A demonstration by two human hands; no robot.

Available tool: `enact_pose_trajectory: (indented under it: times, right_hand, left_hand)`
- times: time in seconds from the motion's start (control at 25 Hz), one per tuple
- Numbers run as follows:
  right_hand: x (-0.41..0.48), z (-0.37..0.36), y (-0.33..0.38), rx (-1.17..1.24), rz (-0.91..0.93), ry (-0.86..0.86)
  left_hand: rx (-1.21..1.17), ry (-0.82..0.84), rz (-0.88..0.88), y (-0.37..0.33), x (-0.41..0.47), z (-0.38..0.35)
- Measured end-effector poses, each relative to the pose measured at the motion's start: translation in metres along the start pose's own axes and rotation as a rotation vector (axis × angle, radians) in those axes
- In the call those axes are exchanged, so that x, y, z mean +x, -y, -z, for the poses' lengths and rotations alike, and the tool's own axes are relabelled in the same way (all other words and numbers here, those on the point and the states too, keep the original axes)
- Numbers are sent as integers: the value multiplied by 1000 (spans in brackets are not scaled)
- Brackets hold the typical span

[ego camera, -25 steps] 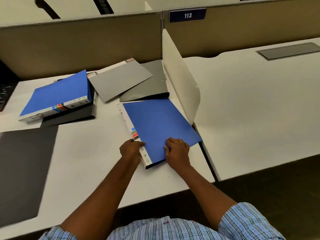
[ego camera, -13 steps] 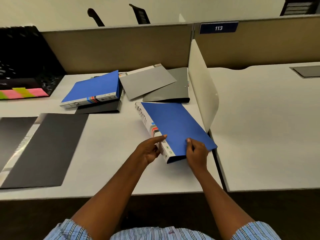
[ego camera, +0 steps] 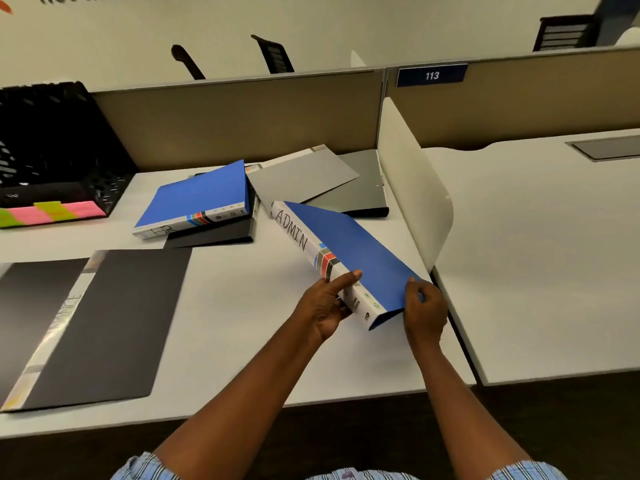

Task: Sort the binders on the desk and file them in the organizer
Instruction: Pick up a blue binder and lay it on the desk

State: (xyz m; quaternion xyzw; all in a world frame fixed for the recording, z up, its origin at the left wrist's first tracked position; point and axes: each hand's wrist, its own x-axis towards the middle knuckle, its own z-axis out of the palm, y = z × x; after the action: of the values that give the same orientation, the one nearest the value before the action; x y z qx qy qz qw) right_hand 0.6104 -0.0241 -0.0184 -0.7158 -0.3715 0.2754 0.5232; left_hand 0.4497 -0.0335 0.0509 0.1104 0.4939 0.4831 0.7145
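Fingers (ego camera: 346,278) around ADMIN binder (ego camera: 360,251) spine

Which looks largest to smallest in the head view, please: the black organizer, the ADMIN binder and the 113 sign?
1. Black organizer, cut off by the left edge, so partly unseen.
2. ADMIN binder, held by both hands; it is nearer the camera, so its rank against the organizer is unsure.
3. 113 sign, clearly smallest.
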Motion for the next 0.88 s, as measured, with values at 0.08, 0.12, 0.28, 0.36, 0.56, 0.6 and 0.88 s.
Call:
enact_pose_trajectory:
  times: [0.08, 0.12, 0.28, 0.36, 0.56, 0.6, 0.88]
  right_hand:
    - [-2, -5, 8, -123, -183, -76]
    - [-2, -5, 13, -111, -354, -67]
    - [-14, -12, 30, 551, -723, 97]
    - [-23, -18, 35, 725, -695, 115]
    - [-35, -36, 41, 774, -599, 108]
    - [-38, -39, 42, 765, -597, 112]
    - [-55, -55, 41, 766, -669, 151]
  left_hand:
    - [-11, 7, -16, -7, -7, 8]
    - [-13, 7, -22, -10, -11, 11]
    - [28, 41, -57, -24, -27, 25]
    - [85, 44, -103, -29, -34, 32]
    - [116, -5, -177, -39, -47, 43]
    - [122, -8, -185, -40, -49, 45]
    - [250, -27, -293, -45, -57, 56]
